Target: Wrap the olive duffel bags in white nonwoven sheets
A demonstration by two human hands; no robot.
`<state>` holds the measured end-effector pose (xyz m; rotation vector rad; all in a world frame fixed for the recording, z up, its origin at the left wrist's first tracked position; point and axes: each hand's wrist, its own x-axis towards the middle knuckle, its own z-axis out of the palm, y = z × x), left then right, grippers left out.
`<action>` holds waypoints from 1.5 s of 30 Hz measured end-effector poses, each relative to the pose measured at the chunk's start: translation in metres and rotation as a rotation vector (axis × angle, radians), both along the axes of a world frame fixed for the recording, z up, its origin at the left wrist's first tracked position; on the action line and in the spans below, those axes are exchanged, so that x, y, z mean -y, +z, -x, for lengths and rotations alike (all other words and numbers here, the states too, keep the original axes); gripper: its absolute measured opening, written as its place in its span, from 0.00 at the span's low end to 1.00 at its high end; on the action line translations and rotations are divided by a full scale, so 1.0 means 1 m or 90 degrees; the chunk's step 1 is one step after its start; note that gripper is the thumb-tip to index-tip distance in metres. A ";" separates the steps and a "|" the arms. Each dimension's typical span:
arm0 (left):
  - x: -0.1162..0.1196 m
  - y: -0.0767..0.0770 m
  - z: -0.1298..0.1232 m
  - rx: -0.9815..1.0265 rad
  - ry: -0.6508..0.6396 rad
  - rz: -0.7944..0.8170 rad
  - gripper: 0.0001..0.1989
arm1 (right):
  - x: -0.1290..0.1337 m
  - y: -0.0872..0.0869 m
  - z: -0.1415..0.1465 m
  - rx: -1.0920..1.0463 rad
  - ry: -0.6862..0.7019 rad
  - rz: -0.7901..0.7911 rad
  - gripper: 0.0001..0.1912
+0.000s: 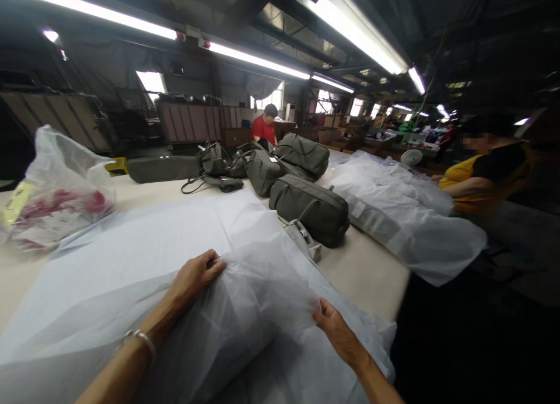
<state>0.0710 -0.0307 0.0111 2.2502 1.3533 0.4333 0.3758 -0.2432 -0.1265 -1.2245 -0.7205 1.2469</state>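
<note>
Both of my hands grip a translucent white plastic bag (262, 281) that stretches between them. My left hand (201, 271), with a bracelet at the wrist, pinches its upper edge. To the right and lower, my right hand (329, 322) pinches another part of the edge. A dark shape shows faintly through the film near me; I cannot tell what it is. Under the bag lies a stack of pale white sheets (175, 229). Just beyond stands a dark green bag (308, 208) with a strap, beside a grey item (304, 240) partly hidden by the sheets.
More green bags (301, 153) sit farther back on the cream table (371, 270). A clear bag with red-and-white contents (65, 199) stands at left. Plastic-wrapped goods (385, 188) lie at right, near a person in yellow and black (472, 176). Another person in red (263, 126) is beyond the table.
</note>
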 end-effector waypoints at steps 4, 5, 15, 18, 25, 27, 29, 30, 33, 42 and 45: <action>0.005 0.011 -0.009 -0.043 0.030 -0.007 0.14 | 0.002 -0.013 0.013 0.073 -0.006 0.096 0.18; 0.005 0.013 -0.010 -0.054 0.036 -0.004 0.14 | 0.003 -0.016 0.015 0.069 -0.009 0.097 0.15; 0.006 0.022 -0.012 -0.044 0.037 0.053 0.14 | -0.003 -0.008 -0.045 0.065 0.015 0.148 0.15; 0.005 0.019 -0.013 -0.040 0.045 0.052 0.15 | 0.000 0.001 -0.050 0.073 0.129 0.165 0.29; 0.000 0.005 -0.008 -0.016 0.041 0.074 0.18 | -0.036 -0.005 -0.086 0.262 -0.142 0.217 0.27; -0.002 -0.001 -0.005 0.002 0.045 0.086 0.19 | -0.069 -0.001 -0.111 0.320 -0.187 0.178 0.27; -0.004 -0.006 -0.003 0.010 0.053 0.102 0.21 | -0.108 0.005 -0.134 0.362 -0.207 0.146 0.26; -0.004 -0.008 -0.001 0.011 0.058 0.111 0.22 | -0.127 0.007 -0.144 0.379 -0.213 0.140 0.24; -0.005 -0.011 0.003 0.013 0.059 0.145 0.24 | -0.175 0.006 -0.166 0.398 -0.185 0.173 0.19; -0.001 -0.015 0.005 0.050 0.079 0.191 0.25 | -0.205 -0.022 -0.179 0.341 -0.120 0.256 0.19; -0.001 -0.013 0.003 0.057 0.080 0.195 0.25 | -0.199 -0.017 -0.172 0.344 -0.141 0.201 0.19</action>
